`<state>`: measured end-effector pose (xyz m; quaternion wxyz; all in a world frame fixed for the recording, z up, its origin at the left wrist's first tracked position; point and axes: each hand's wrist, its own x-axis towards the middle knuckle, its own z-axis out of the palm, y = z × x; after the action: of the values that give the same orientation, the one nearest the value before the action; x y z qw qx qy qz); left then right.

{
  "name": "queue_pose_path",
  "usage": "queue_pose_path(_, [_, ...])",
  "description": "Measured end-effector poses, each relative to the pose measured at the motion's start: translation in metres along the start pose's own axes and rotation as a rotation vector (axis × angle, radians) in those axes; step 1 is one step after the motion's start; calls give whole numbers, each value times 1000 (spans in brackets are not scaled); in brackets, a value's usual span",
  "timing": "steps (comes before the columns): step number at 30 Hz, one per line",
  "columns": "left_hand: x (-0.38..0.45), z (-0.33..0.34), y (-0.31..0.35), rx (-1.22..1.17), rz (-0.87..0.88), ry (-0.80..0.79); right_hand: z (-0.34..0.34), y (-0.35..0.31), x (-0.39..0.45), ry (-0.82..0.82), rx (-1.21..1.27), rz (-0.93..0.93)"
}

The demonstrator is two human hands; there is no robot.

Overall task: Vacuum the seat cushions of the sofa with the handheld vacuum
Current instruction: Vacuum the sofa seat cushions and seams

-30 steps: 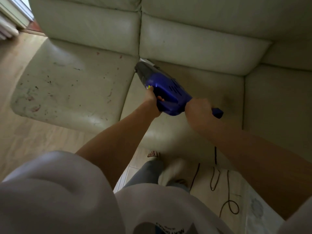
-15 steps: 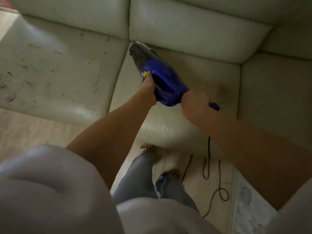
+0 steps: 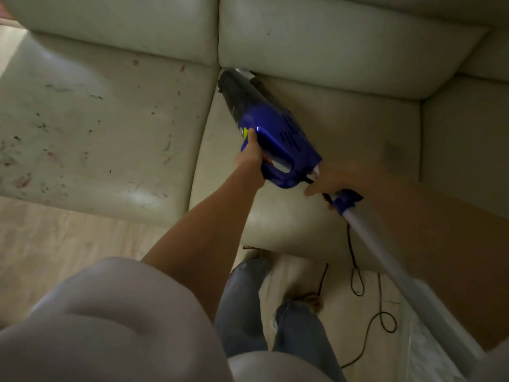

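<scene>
**Vacuum at the back seam of the sofa seat**

Nearest to the camera are a pale shirt and jeans, with a black cord that lies in loops on the light floor, below the right hand.

The left hand has its grip clamped on the front of the handle of the blue vacuum, with the thumb on the top of the body. The right hand is just behind the rear end of the vacuum; it is blurred, and I cannot tell if its grip is together or apart. Just beside this hand there is a grey tube with a blue collar, which runs back toward the person.

In front of the left hand's grip, the dark nose of the vacuum lies on the right seat cushion and its tip touches the seam under the back cushions. To the left of the grip, the other seat cushion has many small dark and reddish crumbs.
</scene>
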<state>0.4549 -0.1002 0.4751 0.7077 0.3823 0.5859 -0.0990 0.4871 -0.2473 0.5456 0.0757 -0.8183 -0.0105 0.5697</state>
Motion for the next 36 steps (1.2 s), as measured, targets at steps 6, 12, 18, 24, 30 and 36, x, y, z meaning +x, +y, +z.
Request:
queue_pose_path(6, [-20, -22, 0, 76, 46, 33, 36, -2, -9, 35, 147, -6])
queue_pose_path(12, [-46, -18, -42, 114, 63, 26, 63, 46, -27, 23, 196, 8])
queue_pose_path(18, [-35, -3, -61, 75, 85, 8, 63, 63, -13, 46, 165, 7])
queue_pose_path(24, [3, 24, -12, 122, 95, 10, 26, 31, 11, 103, 170, -26])
queue_pose_path(30, [12, 45, -10, 140, 92, 28, 11, 43, 28, 148, 200, -40])
queue_pose_path(36, [-23, 52, -36, 168, 96, 2, 19, 79, 13, 105, 208, -68])
